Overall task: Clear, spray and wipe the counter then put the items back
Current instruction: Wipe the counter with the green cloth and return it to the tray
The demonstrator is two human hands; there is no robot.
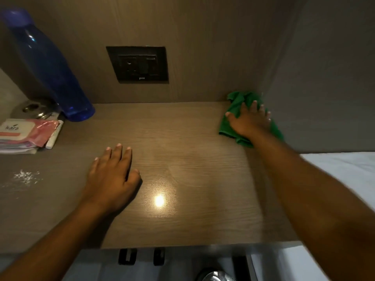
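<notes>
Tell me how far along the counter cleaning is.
Partly done: the middle of the counter is bare and glossy. In hand: the right hand presses a green cloth into the far right corner, while the left hand rests flat. Left: white specks at the left edge are unwiped, and the blue bottle and wipes pack sit at the far left.

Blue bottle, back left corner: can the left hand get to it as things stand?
Probably yes. The left hand lies flat and empty on the counter, and the bare wood between it and the blue bottle holds nothing. The wipes pack sits left of that line. The right hand presses the green cloth.
</notes>
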